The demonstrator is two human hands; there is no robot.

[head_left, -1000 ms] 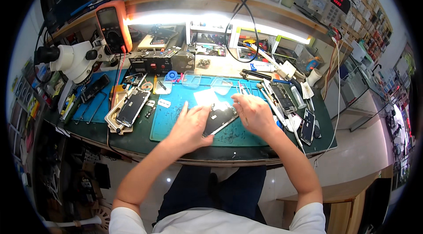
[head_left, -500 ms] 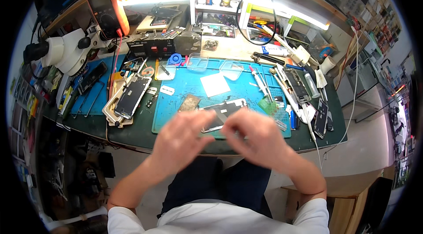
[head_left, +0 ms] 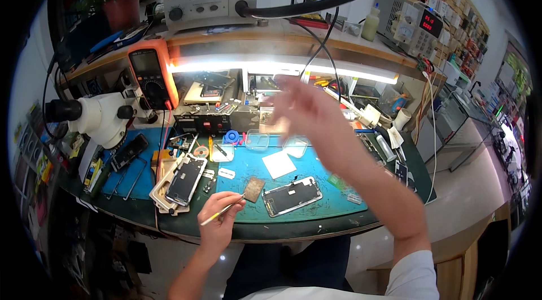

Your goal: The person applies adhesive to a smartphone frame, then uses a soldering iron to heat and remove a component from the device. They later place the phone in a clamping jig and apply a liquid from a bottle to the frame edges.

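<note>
Tool (head_left: 224, 210) pinched, left hand (head_left: 217, 221) hovers at the mat's (head_left: 333, 209) front-left corner; blurred right hand (head_left: 307, 112), hold unclear, seems mid-reach, needing a clear path.

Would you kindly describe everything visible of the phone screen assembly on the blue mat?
The phone screen assembly is a rectangle with a black panel inside a silvery-white rim. Small pale patches mark its face, and a dark tab juts from its upper edge. It lies askew, flat on the blue mat, right end farther away, right of a brown plate. Neither the left hand nor the right hand touches it.
</note>
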